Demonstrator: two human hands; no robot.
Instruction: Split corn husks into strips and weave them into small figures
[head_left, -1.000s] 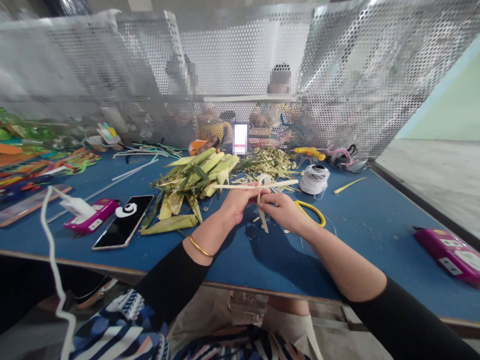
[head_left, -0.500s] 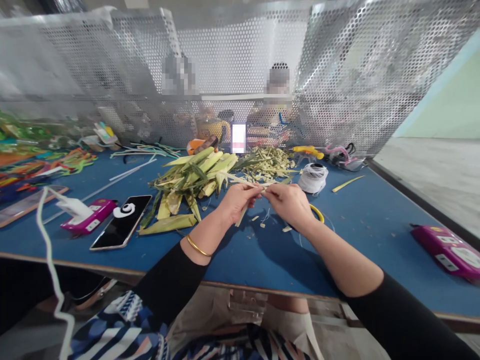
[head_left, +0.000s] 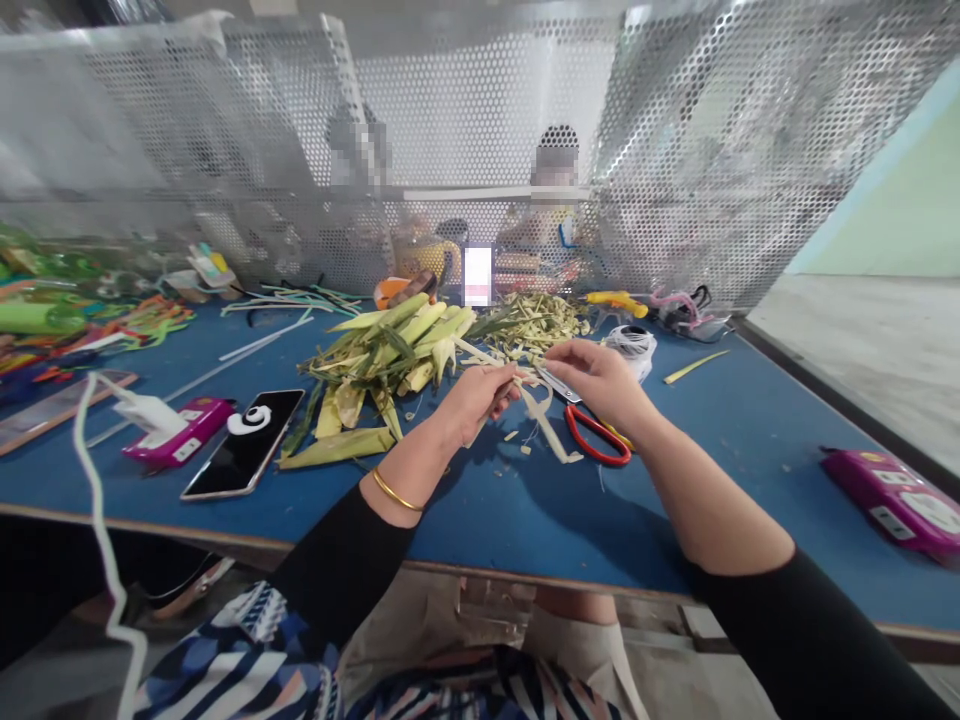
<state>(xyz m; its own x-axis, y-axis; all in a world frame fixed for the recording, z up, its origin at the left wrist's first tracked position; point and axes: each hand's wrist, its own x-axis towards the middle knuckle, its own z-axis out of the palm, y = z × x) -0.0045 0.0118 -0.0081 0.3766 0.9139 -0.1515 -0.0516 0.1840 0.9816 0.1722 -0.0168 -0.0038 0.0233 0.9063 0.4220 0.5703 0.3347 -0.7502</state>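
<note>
My left hand [head_left: 489, 393] is closed around pale, flat strips of corn husk. A loose husk strip [head_left: 553, 430] curls out from it to the right, down towards the table. To its right my right hand [head_left: 592, 375] is apart from the left, fingers loosely spread, holding nothing that I can see. Red-handled scissors [head_left: 600, 440] lie just beneath it, blades pointing towards my left hand. Whether its fingers touch the blades is unclear. Left of my hands is a heap of corn husks [head_left: 397, 345]; behind them lies a pile of husk scraps [head_left: 536, 325].
A roll of white string [head_left: 634, 350] stands behind my right hand. A phone [head_left: 244, 445] and a purple box [head_left: 178, 432] lie at left, another purple box [head_left: 896, 500] at right. A lit phone [head_left: 477, 276] stands before the perforated screen [head_left: 480, 120]; people sit behind it.
My right hand has let go of the husk strips and moved up and right, its fingers opening. The red scissors handles and a curled husk strip now show. My left hand has barely moved.
</note>
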